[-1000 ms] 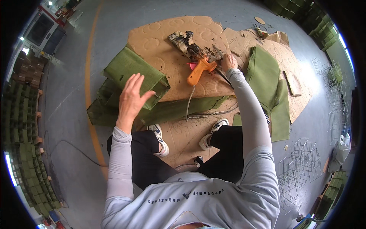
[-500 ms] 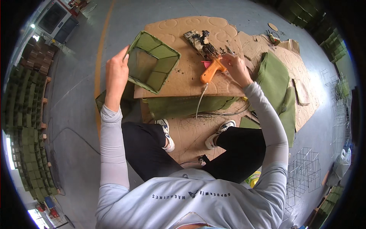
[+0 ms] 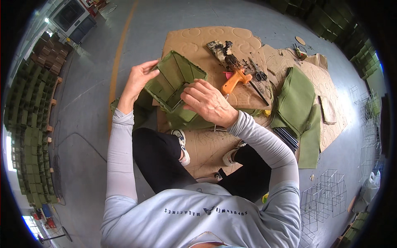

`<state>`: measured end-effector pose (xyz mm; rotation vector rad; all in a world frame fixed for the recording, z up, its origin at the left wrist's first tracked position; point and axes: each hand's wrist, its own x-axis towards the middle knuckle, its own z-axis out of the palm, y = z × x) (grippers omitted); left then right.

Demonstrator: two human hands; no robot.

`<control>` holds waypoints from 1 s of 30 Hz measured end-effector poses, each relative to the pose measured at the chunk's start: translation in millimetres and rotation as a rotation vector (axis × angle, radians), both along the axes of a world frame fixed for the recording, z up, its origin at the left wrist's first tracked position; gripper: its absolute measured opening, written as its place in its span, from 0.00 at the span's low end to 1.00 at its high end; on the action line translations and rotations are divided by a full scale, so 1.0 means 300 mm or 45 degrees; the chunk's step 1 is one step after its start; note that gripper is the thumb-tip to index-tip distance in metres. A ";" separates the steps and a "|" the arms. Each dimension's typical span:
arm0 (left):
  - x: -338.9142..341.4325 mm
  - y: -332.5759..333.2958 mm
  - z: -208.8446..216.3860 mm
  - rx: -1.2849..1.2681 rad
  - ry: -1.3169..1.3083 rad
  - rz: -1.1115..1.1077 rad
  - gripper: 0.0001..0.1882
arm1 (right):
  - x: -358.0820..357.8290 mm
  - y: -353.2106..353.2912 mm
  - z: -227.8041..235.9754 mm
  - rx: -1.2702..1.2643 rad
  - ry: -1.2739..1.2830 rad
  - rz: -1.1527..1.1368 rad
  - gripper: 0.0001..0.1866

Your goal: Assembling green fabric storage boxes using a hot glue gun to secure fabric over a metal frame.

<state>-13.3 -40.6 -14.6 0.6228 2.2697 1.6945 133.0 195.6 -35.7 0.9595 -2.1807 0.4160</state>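
An open green fabric box (image 3: 173, 73) with a wire frame is tilted toward me at the near left of the cardboard-topped work surface (image 3: 194, 43). My left hand (image 3: 140, 82) grips its left rim between thumb and fingers. Over the box's near right side, my right hand (image 3: 211, 102) is closed on a thin metal tool (image 3: 177, 104), whose tip reaches the inside of the box. The fingers hide the rest of that tool. Right of the box lies an orange glue gun (image 3: 235, 82), its nozzle by a dark, glue-stained scrap (image 3: 223, 51).
Scissors (image 3: 261, 76) and a black stick (image 3: 259, 93) lie right of the glue gun. Green fabric sheets (image 3: 295, 93) are spread over cardboard farther right. Wire frames (image 3: 324, 194) stand on the right floor; stacked green boxes (image 3: 31, 124) line the left.
My right hand has moved left from beside the glue gun to the box, carrying the thin tool. The box has tipped and shifted right; scissors and black stick now show.
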 end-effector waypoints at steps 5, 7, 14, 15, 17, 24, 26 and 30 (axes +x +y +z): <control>0.026 -0.025 0.055 0.273 0.427 0.391 0.18 | -0.002 -0.002 -0.003 -0.015 -0.128 0.053 0.12; 0.033 -0.013 0.070 0.153 0.480 0.378 0.25 | -0.001 -0.002 0.002 -0.027 -0.100 0.067 0.10; 0.043 0.002 0.087 -0.260 0.354 0.143 0.34 | 0.010 -0.009 0.011 -0.012 -0.127 0.079 0.10; 0.059 -0.009 0.102 -0.117 0.518 0.237 0.28 | 0.011 -0.007 0.011 -0.005 -0.134 0.078 0.10; 0.111 -0.031 0.132 0.021 0.679 0.316 0.22 | 0.015 -0.001 0.004 -0.008 -0.144 0.067 0.10; 0.290 -0.115 0.146 -0.557 1.251 -0.099 0.10 | 0.014 -0.008 -0.006 -0.032 -0.105 0.098 0.09; 0.307 -0.117 0.140 -0.638 1.291 -0.245 0.11 | 0.023 -0.008 -0.013 -0.021 -0.097 0.086 0.08; 0.326 -0.141 0.117 -0.840 1.478 -0.374 0.11 | 0.067 -0.023 -0.025 0.128 -0.030 0.081 0.06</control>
